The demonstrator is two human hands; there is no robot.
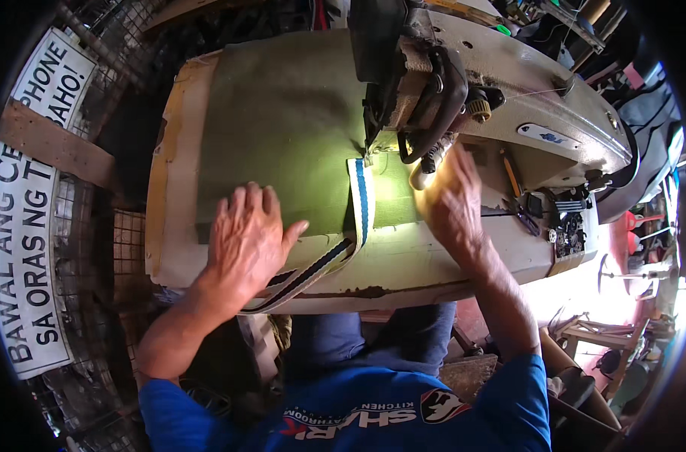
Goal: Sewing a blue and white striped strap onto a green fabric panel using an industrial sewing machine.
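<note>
A piece of olive-green cloth (275,113) lies spread on the bed of a sewing machine (501,83). On it my left hand (245,233) rests flat, fingers together and thumb out to the side, left of a strap. This white webbing strap (363,200) with a blue stripe has its far end under the needle area and curves toward me, over the table's near edge. To the right of the needle, my right hand (456,200) is beside a small lit lamp (424,178), fingers stretched toward the machine head. Some of its fingertips are lost in glare and blur.
The pale sewing table (403,256) has a worn near edge. Right of my right hand lie an orange-handled tool (511,173), a pair of dark snips (525,218) and several metal bobbins and small parts (569,233). A wire mesh wall (128,248) with signs stands at the left.
</note>
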